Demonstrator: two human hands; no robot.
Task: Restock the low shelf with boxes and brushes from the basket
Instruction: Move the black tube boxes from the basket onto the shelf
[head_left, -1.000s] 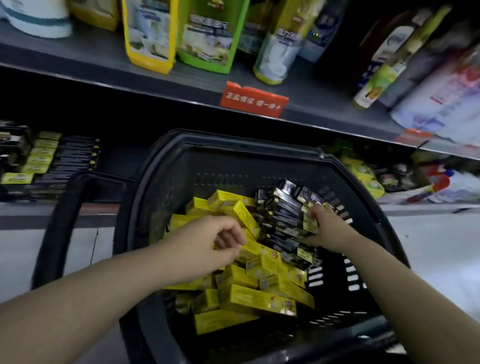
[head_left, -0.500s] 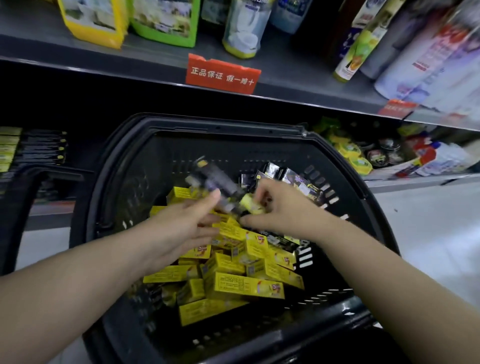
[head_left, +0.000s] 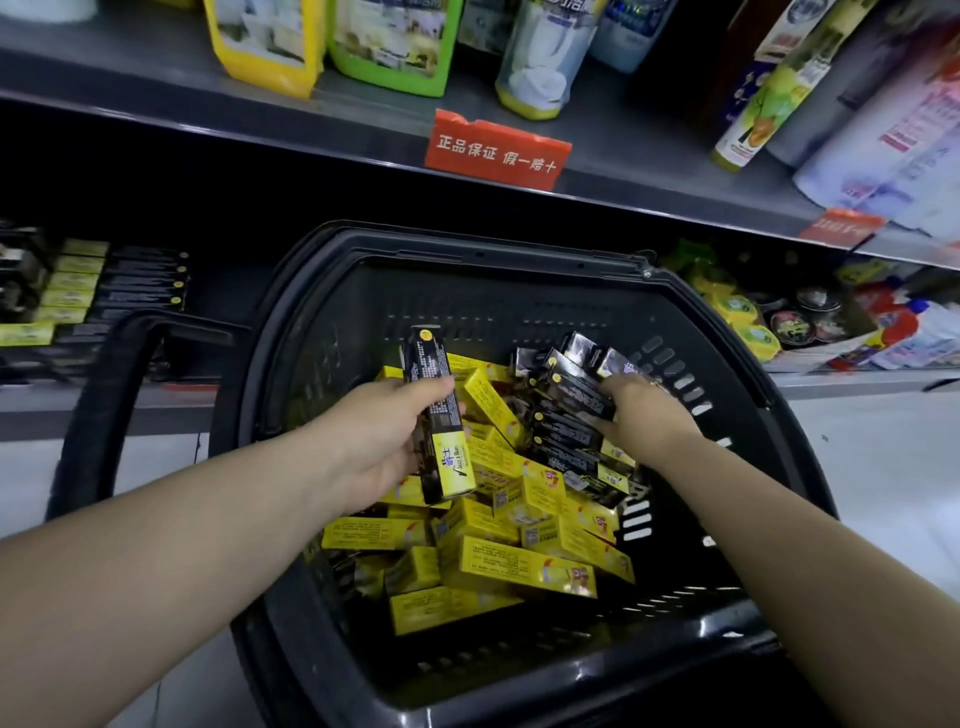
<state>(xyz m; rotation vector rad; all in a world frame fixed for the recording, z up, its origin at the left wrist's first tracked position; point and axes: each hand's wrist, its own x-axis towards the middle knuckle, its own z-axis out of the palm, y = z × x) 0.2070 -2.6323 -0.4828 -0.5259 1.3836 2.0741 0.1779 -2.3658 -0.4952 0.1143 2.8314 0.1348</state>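
Black box (head_left: 435, 379) clamped upright in left hand (head_left: 376, 447); right hand (head_left: 649, 421) grips piled black boxes (head_left: 563, 441) in basket (head_left: 467, 243).

Red shelf-edge tag (head_left: 497, 150) reading 正品保证 假一赔十, black box (head_left: 434, 364) lettering unreadable

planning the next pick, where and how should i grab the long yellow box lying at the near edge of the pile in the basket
Take the long yellow box at mid-length, pinching across its narrow width, thumb on the near long side, coming from above. It lies flat atop the pile, broad face up, long axis left to right, uncovered, near side exposed.
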